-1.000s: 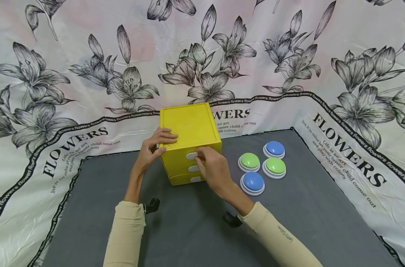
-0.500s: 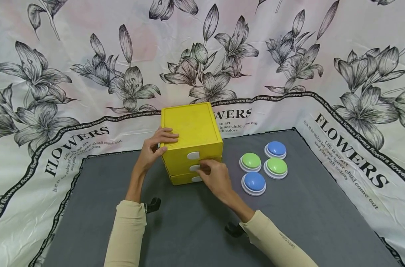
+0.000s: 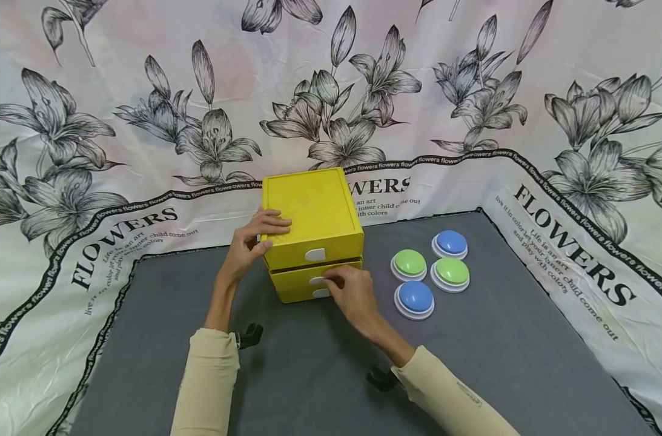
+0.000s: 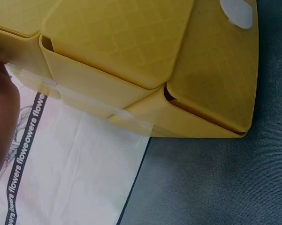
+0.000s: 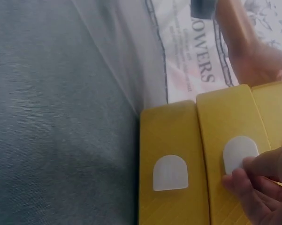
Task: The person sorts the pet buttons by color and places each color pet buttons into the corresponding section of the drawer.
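A yellow box of three stacked drawers (image 3: 311,203) stands at the back of the grey table, with a white tab handle on each drawer front. The middle drawer (image 3: 289,283) juts out slightly, leaving a dark gap under the top drawer (image 3: 287,257). My right hand (image 3: 354,295) pinches its white handle (image 5: 239,151) between thumb and fingers. On the box's upper left edge rests my left hand (image 3: 247,241), fingers laid over the top and thumb at the front edge. The bottom drawer's handle (image 5: 170,173) shows untouched in the right wrist view.
Right of the box sit two green push buttons (image 3: 409,262) and two blue ones (image 3: 415,297), all on white bases. A flower-printed cloth (image 3: 418,109) rises behind the table (image 3: 298,375) and along its sides.
My right hand has gone down from the top drawer's handle to the middle one, and the middle drawer has come out a little. The left hand has stayed put.
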A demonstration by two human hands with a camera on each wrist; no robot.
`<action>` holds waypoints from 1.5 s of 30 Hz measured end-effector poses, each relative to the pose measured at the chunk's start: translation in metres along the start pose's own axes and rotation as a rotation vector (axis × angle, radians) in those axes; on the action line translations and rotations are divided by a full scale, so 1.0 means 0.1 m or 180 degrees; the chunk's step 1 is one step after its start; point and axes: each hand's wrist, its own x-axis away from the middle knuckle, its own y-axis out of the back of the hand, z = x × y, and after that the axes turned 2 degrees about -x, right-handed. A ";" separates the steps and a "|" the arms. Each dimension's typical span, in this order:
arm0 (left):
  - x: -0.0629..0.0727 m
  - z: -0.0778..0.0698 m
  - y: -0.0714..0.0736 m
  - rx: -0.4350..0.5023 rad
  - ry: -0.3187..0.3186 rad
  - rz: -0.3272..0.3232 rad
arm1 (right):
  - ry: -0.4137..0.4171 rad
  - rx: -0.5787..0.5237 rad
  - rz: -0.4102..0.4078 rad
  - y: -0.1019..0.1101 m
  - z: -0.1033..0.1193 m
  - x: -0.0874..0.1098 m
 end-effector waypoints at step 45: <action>0.01 -0.03 -0.03 0.0073 -0.0002 -0.0016 | 0.0872 0.0616 -0.1321 0.75 -0.13 0.36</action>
